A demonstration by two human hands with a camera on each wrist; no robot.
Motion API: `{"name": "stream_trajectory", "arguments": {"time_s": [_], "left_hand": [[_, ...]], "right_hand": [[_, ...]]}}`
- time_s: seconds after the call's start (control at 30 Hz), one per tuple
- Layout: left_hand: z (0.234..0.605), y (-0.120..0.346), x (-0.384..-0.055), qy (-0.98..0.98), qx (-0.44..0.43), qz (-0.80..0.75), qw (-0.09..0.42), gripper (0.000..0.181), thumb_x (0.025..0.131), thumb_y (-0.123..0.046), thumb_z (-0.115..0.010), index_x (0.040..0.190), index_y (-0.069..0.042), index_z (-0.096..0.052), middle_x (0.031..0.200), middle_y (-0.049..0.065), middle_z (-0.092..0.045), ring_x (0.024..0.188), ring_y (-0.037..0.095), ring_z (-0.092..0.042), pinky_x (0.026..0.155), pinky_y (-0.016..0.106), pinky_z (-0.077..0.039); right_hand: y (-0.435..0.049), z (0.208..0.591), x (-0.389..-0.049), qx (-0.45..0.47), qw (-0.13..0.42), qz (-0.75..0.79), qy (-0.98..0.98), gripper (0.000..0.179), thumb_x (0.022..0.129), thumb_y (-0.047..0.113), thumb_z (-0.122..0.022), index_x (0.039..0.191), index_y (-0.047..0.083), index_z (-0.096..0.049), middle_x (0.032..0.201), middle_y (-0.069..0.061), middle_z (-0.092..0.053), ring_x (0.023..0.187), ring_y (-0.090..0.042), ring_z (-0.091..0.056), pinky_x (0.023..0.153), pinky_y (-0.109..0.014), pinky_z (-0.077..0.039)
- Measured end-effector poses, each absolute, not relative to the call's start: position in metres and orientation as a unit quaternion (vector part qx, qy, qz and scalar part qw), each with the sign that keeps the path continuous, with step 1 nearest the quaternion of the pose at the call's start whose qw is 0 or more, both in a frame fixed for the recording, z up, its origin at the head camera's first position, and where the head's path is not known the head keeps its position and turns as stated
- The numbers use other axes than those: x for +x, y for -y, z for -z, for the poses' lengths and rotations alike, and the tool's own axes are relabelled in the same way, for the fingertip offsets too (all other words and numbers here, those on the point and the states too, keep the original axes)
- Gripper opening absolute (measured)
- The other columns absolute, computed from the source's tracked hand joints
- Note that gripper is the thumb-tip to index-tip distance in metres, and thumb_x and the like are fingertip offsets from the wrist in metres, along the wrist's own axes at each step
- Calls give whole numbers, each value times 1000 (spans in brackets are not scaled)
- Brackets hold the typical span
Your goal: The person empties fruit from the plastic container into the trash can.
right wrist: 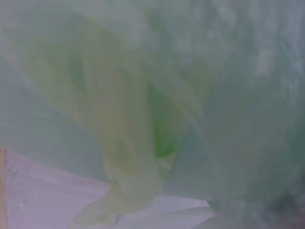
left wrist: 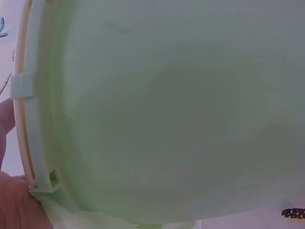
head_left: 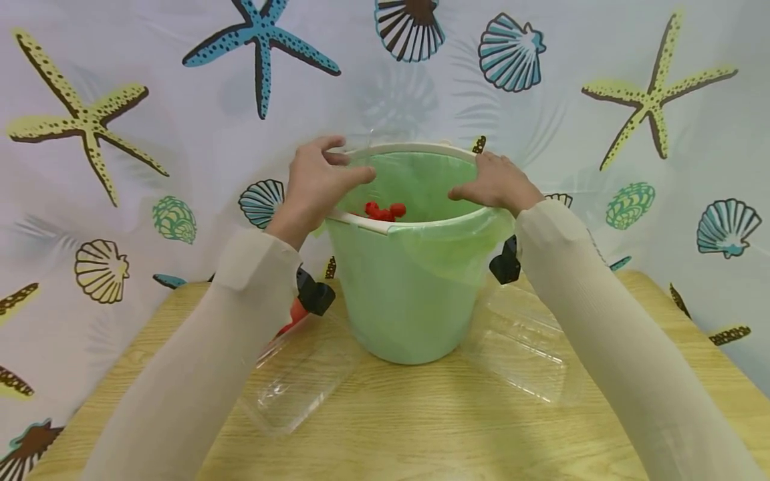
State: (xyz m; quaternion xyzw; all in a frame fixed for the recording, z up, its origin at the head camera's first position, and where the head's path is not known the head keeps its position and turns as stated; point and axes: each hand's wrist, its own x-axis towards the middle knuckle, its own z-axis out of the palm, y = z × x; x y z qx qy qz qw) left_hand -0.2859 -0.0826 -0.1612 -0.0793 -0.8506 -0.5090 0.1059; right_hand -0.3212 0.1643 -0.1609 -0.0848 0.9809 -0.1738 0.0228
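Observation:
A pale green bucket (head_left: 415, 287) with a cream rim (head_left: 421, 148) stands upright in the head view. A thin green plastic bag (head_left: 469, 237) lines it and hangs over the right side of the rim. My left hand (head_left: 319, 177) is at the left rim, thumb pointing over the opening and apart from the fingers; a faint clear edge shows beside them. My right hand (head_left: 496, 184) rests at the right rim, thumb inside the opening. Red knobbly pieces (head_left: 385, 211) show inside the bucket. The left wrist view is filled by the bucket's outer wall, the right wrist view by bag folds.
On the wooden table (head_left: 409, 427), a clear plastic tray (head_left: 301, 394) lies left of the bucket, with a red thing (head_left: 295, 317) behind it, partly hidden by the left wrist. More clear plastic trays (head_left: 529, 361) lie to the right. A patterned cloth (head_left: 559, 127) hangs behind.

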Motion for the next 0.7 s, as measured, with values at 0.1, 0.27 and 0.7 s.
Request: {"name": "stream_trajectory", "arguments": {"time_s": [0.1, 0.27, 0.7], "left_hand": [[163, 84, -286, 849, -97, 508, 108, 75, 83, -21, -71, 148, -13, -35, 143, 13, -47, 128, 27, -49, 101, 43, -46], [164, 84, -287, 844, -121, 511, 109, 75, 81, -16, -74, 147, -14, -37, 143, 13, -47, 128, 28, -49, 101, 44, -46], [165, 86, -290, 799, -86, 584, 115, 74, 90, -36, -64, 149, -8, -30, 136, 16, -49, 120, 27, -57, 95, 38, -50]], "right_hand": [[-164, 161, -321, -85, 26, 175, -981, 88, 90, 42, -54, 151, -3, -10, 158, -23, -11, 145, -41, -10, 116, -52, -18], [-166, 161, -321, -82, 25, 177, -980, 89, 90, 42, -54, 151, -3, -9, 158, -23, -11, 145, -41, -10, 116, -52, -18], [-165, 163, -320, -89, 15, 185, -979, 88, 89, 41, -55, 151, -4, -11, 157, -24, -14, 144, -42, -14, 115, -53, -20]]}}
